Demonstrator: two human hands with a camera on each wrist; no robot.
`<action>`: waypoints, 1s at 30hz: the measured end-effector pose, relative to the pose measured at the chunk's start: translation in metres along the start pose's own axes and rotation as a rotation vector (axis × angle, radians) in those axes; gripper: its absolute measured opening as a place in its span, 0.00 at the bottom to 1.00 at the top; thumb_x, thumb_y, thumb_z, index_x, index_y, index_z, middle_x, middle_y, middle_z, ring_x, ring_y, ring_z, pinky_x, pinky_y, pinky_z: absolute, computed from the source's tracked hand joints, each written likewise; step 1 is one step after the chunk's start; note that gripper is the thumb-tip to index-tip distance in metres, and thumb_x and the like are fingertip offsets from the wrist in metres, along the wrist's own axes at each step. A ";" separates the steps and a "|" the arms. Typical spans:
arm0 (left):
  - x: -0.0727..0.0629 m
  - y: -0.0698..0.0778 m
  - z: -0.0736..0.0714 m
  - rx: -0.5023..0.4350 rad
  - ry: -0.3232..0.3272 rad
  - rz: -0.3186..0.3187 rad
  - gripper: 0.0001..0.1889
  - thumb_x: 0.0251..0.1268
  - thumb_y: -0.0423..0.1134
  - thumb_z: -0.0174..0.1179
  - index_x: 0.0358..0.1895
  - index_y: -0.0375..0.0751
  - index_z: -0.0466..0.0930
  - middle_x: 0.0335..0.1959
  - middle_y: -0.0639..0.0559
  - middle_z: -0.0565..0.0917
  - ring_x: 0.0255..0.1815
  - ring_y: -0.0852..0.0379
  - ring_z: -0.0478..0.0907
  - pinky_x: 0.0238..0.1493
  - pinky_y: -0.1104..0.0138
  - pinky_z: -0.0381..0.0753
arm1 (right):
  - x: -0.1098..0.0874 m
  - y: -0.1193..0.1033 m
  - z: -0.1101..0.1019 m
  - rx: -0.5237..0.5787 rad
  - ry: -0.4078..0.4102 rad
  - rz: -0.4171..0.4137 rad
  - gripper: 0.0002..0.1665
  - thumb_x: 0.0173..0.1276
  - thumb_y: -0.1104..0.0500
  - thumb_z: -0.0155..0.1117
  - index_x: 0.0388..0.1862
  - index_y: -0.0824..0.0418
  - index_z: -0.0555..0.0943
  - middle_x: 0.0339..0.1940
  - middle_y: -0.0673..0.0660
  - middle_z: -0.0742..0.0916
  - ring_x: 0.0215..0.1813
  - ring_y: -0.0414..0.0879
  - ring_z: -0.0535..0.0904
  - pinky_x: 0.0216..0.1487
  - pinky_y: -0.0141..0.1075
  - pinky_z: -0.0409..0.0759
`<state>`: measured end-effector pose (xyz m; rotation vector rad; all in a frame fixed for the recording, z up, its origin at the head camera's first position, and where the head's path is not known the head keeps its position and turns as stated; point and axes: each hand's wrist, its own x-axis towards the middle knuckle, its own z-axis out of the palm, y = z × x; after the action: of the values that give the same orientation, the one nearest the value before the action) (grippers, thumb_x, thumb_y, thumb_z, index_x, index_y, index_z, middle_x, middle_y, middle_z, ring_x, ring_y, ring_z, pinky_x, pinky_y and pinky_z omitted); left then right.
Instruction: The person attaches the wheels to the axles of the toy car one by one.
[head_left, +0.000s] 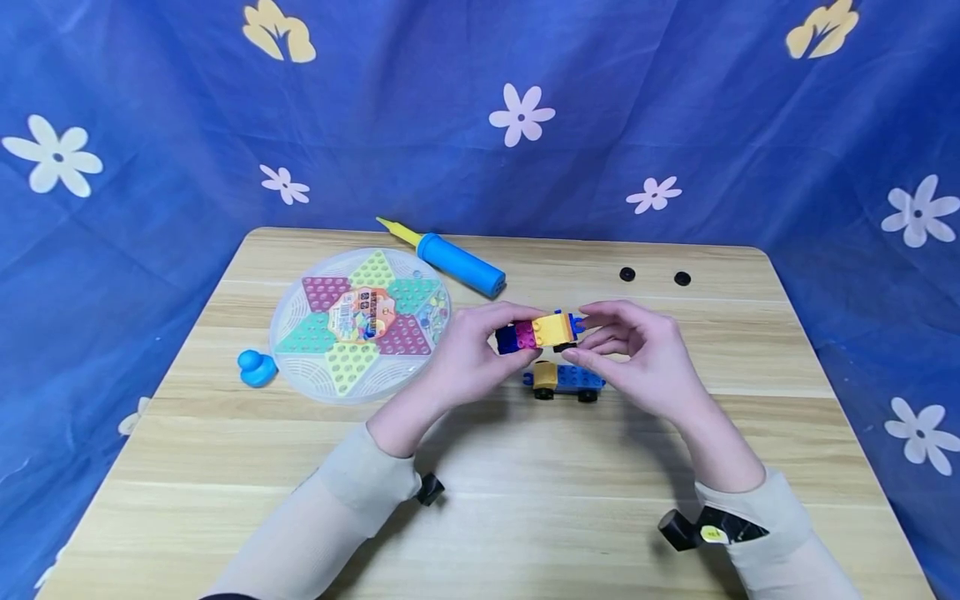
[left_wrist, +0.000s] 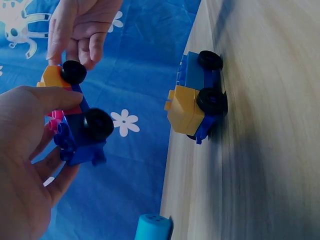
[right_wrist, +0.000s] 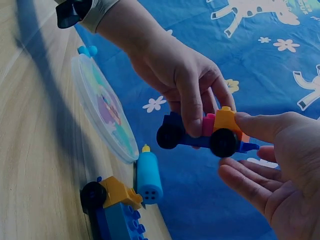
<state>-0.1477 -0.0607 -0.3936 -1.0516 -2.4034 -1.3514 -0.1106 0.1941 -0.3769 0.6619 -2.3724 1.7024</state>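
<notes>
My left hand (head_left: 471, 350) grips a building-block toy car (head_left: 552, 330) above the table, thumb and fingers round its dark blue and magenta end. Black wheels (left_wrist: 98, 124) and the blue underside show in the left wrist view. My right hand (head_left: 637, 354) is at the yellow end with spread, relaxed fingers. In the right wrist view, its thumb (right_wrist: 257, 122) touches the yellow block (right_wrist: 226, 119), and its other fingers lie by the wheel and the small blue coupling (right_wrist: 250, 147). Just below the hands in the head view, a second toy car (head_left: 573, 378), blue and yellow, stands on the table.
Two loose black wheels (head_left: 627, 274) lie at the back right of the table. A round Chinese checkers board (head_left: 288, 379) is on the left, with a blue rubber duck (head_left: 257, 368) beside it. Behind the board lies a blue hand pump (head_left: 461, 264) with a yellow nozzle.
</notes>
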 end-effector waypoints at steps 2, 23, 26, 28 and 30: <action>0.000 0.000 -0.001 0.049 -0.002 0.048 0.20 0.64 0.34 0.77 0.59 0.46 0.89 0.52 0.53 0.90 0.50 0.61 0.85 0.49 0.65 0.86 | 0.001 -0.001 0.000 -0.034 -0.027 0.004 0.31 0.58 0.71 0.83 0.61 0.66 0.85 0.50 0.59 0.90 0.41 0.47 0.90 0.43 0.38 0.89; 0.001 0.002 0.000 0.178 0.015 0.202 0.20 0.62 0.32 0.77 0.58 0.45 0.89 0.59 0.51 0.86 0.66 0.52 0.79 0.66 0.58 0.79 | -0.004 0.012 0.018 -0.042 0.073 -0.167 0.26 0.48 0.75 0.87 0.48 0.66 0.91 0.45 0.56 0.93 0.48 0.48 0.90 0.53 0.37 0.87; 0.001 0.000 0.000 0.110 0.057 0.145 0.25 0.60 0.32 0.79 0.61 0.44 0.86 0.66 0.49 0.82 0.69 0.50 0.75 0.68 0.56 0.77 | -0.005 0.017 0.018 -0.089 0.135 -0.226 0.27 0.44 0.74 0.89 0.46 0.66 0.92 0.43 0.56 0.93 0.46 0.48 0.91 0.51 0.35 0.87; 0.001 -0.002 0.000 0.054 0.087 0.080 0.30 0.58 0.33 0.80 0.66 0.43 0.83 0.69 0.48 0.78 0.71 0.51 0.72 0.69 0.55 0.76 | -0.005 0.021 0.017 -0.137 0.177 -0.265 0.27 0.42 0.72 0.91 0.45 0.65 0.92 0.42 0.56 0.93 0.45 0.48 0.91 0.51 0.32 0.86; 0.000 -0.003 0.001 -0.016 0.112 -0.007 0.35 0.59 0.34 0.80 0.70 0.44 0.78 0.71 0.48 0.76 0.72 0.51 0.71 0.68 0.55 0.77 | -0.005 0.025 0.017 -0.170 0.212 -0.308 0.26 0.43 0.69 0.92 0.45 0.64 0.92 0.42 0.55 0.93 0.44 0.49 0.91 0.51 0.32 0.86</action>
<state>-0.1493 -0.0605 -0.3961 -0.9455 -2.3215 -1.3948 -0.1147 0.1865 -0.4065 0.7335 -2.1115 1.3551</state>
